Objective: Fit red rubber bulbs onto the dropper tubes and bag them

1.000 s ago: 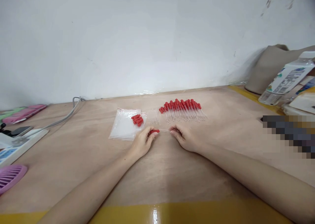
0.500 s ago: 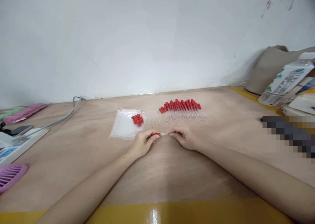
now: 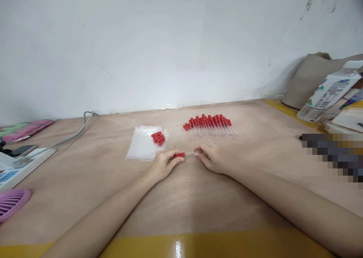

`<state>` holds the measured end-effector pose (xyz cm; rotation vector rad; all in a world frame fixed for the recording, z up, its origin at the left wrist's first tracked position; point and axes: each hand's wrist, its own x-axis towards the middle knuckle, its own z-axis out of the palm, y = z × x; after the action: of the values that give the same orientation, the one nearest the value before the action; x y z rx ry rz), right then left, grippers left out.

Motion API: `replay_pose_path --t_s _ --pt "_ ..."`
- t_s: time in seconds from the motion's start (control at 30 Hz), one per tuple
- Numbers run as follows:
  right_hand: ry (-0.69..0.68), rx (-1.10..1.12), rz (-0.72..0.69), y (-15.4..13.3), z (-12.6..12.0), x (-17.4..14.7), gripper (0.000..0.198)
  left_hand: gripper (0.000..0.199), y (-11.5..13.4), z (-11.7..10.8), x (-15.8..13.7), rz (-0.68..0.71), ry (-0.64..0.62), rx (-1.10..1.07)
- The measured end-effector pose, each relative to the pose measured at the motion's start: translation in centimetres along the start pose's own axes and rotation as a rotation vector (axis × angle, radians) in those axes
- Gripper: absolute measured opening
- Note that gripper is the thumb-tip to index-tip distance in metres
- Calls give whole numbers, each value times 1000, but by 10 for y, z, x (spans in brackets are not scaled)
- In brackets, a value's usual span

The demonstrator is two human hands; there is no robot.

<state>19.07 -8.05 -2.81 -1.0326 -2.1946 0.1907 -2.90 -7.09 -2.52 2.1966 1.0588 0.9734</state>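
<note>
Between the fingertips of my left hand [image 3: 167, 162] is a red rubber dropper bulb [image 3: 179, 155], lying sideways. A thin clear dropper tube [image 3: 189, 153] runs from the bulb's right end to my right hand [image 3: 208, 156], whose thumb and fingers pinch around its far end. Beyond my left hand, several loose red bulbs [image 3: 159, 138] lie on clear plastic bags [image 3: 141, 142]. Loose clear tubes [image 3: 178, 134] rest just right of the bags. Farther right is a row of droppers [image 3: 210, 124], red bulbs toward the wall and clear tips toward me.
At the left are a power strip [image 3: 27, 169], a grey cable [image 3: 76, 131], a phone [image 3: 25, 150] and a pink slotted object [image 3: 14, 203]. A plastic bottle [image 3: 330, 91] leans at the right beside a grey-brown bag [image 3: 302, 80]. White wall [image 3: 170, 50] borders the table's back.
More of the red bulb now shows between my left fingers, as their grip has shifted. My right fingers have moved slightly on the tube's end. Everything else stays put.
</note>
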Motion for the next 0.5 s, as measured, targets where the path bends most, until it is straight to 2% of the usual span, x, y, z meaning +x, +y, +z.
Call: replay_pose_path --t_s 0.13,0.33,0.5 --pt "-57 43 27 1 -2 0 14 20 -2 -1 1 1 -11 25" --pt "-15 62 4 -2 2 0 22 19 1 1 1 -65 -15 -71" --pt "-30 11 -30 -6 4 1 29 19 2 2 -1 -52 -15 -78"
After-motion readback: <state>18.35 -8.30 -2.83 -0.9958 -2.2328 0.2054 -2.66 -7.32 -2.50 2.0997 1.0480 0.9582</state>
